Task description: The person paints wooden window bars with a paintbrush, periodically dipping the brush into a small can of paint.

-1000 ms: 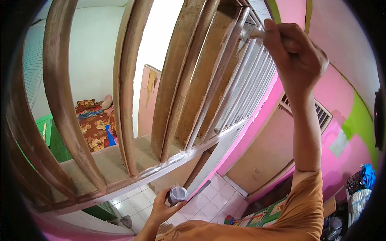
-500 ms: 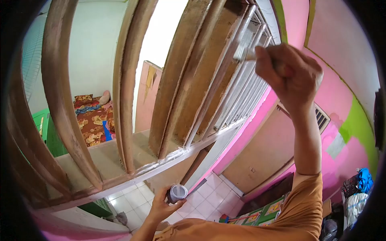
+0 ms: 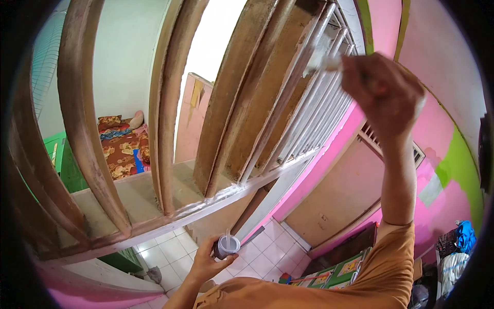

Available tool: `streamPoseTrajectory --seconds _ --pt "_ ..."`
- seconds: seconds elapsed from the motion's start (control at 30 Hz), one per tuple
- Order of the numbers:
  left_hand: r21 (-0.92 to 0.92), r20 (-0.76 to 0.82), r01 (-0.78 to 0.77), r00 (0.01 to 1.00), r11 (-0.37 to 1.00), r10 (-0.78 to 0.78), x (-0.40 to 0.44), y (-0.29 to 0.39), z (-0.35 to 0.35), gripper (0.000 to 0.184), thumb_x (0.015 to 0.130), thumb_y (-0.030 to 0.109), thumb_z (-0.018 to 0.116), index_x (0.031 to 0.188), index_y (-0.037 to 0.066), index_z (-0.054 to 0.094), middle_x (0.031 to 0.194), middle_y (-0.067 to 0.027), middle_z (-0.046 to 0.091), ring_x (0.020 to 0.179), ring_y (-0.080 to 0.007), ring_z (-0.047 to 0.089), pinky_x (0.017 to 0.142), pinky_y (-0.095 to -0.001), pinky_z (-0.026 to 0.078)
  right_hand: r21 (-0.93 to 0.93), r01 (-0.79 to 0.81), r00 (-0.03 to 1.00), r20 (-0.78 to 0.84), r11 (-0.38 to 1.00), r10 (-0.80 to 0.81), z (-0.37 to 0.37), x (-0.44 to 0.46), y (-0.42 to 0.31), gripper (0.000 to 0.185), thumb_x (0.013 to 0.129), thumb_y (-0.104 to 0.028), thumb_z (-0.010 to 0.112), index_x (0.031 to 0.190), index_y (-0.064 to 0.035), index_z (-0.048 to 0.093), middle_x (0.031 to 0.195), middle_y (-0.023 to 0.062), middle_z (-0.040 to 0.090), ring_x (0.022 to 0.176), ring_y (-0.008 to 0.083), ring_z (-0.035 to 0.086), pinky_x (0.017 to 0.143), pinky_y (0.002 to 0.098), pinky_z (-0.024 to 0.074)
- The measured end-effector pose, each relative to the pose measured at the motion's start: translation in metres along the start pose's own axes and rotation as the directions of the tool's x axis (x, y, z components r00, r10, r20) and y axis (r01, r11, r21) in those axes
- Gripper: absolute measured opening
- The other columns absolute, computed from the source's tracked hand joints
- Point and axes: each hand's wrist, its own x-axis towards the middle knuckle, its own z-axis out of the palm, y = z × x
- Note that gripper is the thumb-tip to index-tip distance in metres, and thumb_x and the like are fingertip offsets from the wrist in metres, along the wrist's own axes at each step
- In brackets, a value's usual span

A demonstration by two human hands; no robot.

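Observation:
Raised at the upper right, my right hand (image 3: 386, 92) is closed round the handle of a paintbrush (image 3: 325, 65), blurred by motion. Its bristle end is at the slats, near the boundary between brown wood (image 3: 288, 82) and white-painted slats (image 3: 319, 110). Low in front of me, my left hand (image 3: 212, 262) grips a small cup (image 3: 228, 246) with pale paint and a thin stick in it. White paint also coats part of the sill (image 3: 226, 193) below the slats.
Curved brown slats (image 3: 82, 113) stand along the left. Beyond them is a flowered mattress (image 3: 121, 154). Below are white floor tiles (image 3: 175, 257), a door (image 3: 329, 185) and a green-edged cabinet (image 3: 345, 270). Bundled cloth (image 3: 455, 252) lies at the far right.
My right hand with the paintbrush has moved a little right, away from the brown slat. The left hand still holds the cup. The whole view has shifted slightly.

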Motion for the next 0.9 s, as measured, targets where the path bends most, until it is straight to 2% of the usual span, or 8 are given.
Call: streamPoseTrajectory --seconds 0.13,0.23,0.33,0.53,0.67,0.73,0.8,0.9 --pt "0.017 0.005 0.013 1.0 1.0 -0.013 -0.001 0.004 -0.001 0.066 0.077 0.013 0.091 0.131 0.0 0.054 0.117 -0.0116 0.066 0.112 -0.0202 0.066 0.097 -0.0339 0.053 -0.079 -0.115 0.987 -0.121 0.99 0.105 -0.013 0.009 0.014 0.008 0.089 -0.011 0.081 0.084 -0.0067 0.076 0.057 -0.0039 0.054 0.053 0.001 0.048 0.05 0.0205 0.0404" --pt "0.013 0.013 0.04 0.999 0.999 -0.04 -0.002 0.004 0.0 0.066 0.078 0.013 0.091 0.131 0.0 0.054 0.117 -0.0113 0.066 0.112 -0.0202 0.066 0.097 -0.0339 0.053 -0.007 0.087 0.996 -0.028 0.996 -0.088 -0.008 0.0 0.0 0.024 0.079 -0.011 0.086 0.074 -0.0116 0.063 0.059 0.0005 0.057 0.047 0.0141 0.053 0.047 0.029 0.0456" --pt "-0.014 0.011 0.037 0.999 0.999 -0.037 -0.002 0.0 -0.001 0.066 0.078 0.014 0.091 0.131 0.0 0.054 0.118 -0.0114 0.066 0.112 -0.0201 0.066 0.097 -0.0341 0.053 0.029 0.132 0.989 0.066 0.991 -0.134 -0.015 -0.004 -0.01 0.03 0.078 -0.01 0.086 0.069 -0.0102 0.057 0.06 0.0013 0.057 0.048 0.0144 0.055 0.047 0.0288 0.046" --pt "-0.038 0.041 0.05 0.998 0.998 -0.048 -0.005 0.006 -0.003 0.068 0.079 0.017 0.09 0.135 0.001 0.054 0.121 -0.0126 0.064 0.114 -0.0212 0.065 0.098 -0.0341 0.053 -0.186 -0.073 0.993 -0.102 0.98 0.055 -0.019 0.004 0.002 0.025 0.08 -0.012 0.086 0.073 -0.0124 0.063 0.06 0.0007 0.057 0.046 0.012 0.052 0.045 0.0273 0.0434" --pt "-0.042 0.032 0.042 0.999 0.998 -0.041 -0.006 0.004 -0.003 0.067 0.079 0.016 0.09 0.134 0.001 0.055 0.119 -0.0115 0.065 0.111 -0.0203 0.066 0.097 -0.0335 0.054 0.083 0.227 0.964 0.121 0.97 -0.236 -0.014 -0.015 -0.016 0.034 0.076 0.006 0.08 0.067 -0.0067 0.051 0.058 0.0032 0.055 0.047 0.0156 0.052 0.046 0.0275 0.0423" --pt "-0.045 0.02 0.034 0.999 0.998 -0.033 -0.005 0.002 -0.006 0.066 0.079 0.015 0.09 0.133 0.002 0.055 0.118 -0.0111 0.066 0.11 -0.0199 0.066 0.096 -0.0333 0.054 0.159 0.199 0.966 0.132 0.967 -0.22 -0.01 -0.023 -0.029 0.033 0.076 0.007 0.08 0.067 -0.006 0.051 0.059 0.0042 0.055 0.046 0.018 0.052 0.046 0.0281 0.0419" --pt "0.002 0.036 0.065 0.997 0.998 -0.065 -0.009 0.001 -0.007 0.065 0.079 0.014 0.09 0.133 0.003 0.056 0.116 -0.0108 0.066 0.109 -0.0194 0.066 0.095 -0.0329 0.054 0.175 0.224 0.965 0.097 0.959 -0.243 -0.01 -0.02 -0.024 0.025 0.076 0.007 0.08 0.071 -0.0051 0.058 0.059 0.0051 0.056 0.047 0.0165 0.052 0.045 0.0291 0.0419" --pt "0.002 0.023 0.032 0.999 0.999 -0.032 -0.009 0.005 -0.008 0.065 0.079 0.014 0.089 0.133 0.003 0.056 0.117 -0.0105 0.066 0.109 -0.0193 0.066 0.096 -0.033 0.054 -0.037 0.2 0.976 -0.076 0.979 -0.202 -0.007 -0.006 -0.011 0.028 0.08 0.0 0.081 0.073 -0.0084 0.055 0.055 0.0003 0.052 0.046 0.0113 0.053 0.039 0.0279 0.0398"
